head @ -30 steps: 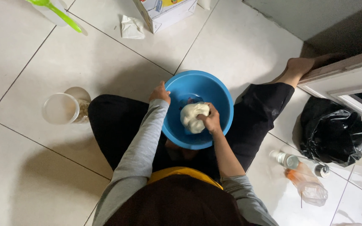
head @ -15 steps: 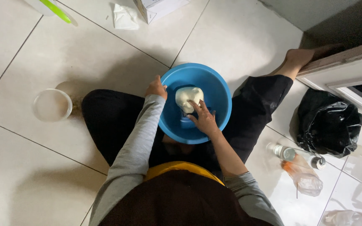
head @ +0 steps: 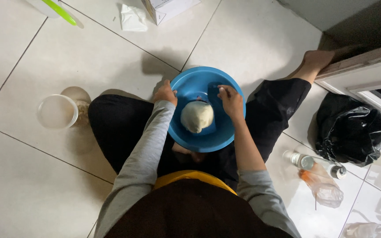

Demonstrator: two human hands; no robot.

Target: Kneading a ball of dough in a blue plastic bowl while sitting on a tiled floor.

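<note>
Person seated on the tiled floor [head: 252, 39], legs folded around one blue basin [head: 206, 132]. One black bag [head: 349, 130] lies to the right, beside two bottles [head: 314, 176]. One clear plastic cup [head: 57, 111] stands to the left. One pale dough ball [head: 196, 116] sits inside the basin, centre. Left hand [head: 165, 93]: fingers curled over the basin's far-left rim, holding it. Right hand [head: 230, 98]: fingertips pinched narrow above the basin's inner wall, just beside the dough; contents of the pinch cannot be told.

Dim, cool indoor light falls from the upper right, casting soft shadows leftward across the glossy tiled floor [head: 27, 185], with sharp focus and mild wide-angle edge stretch.
</note>
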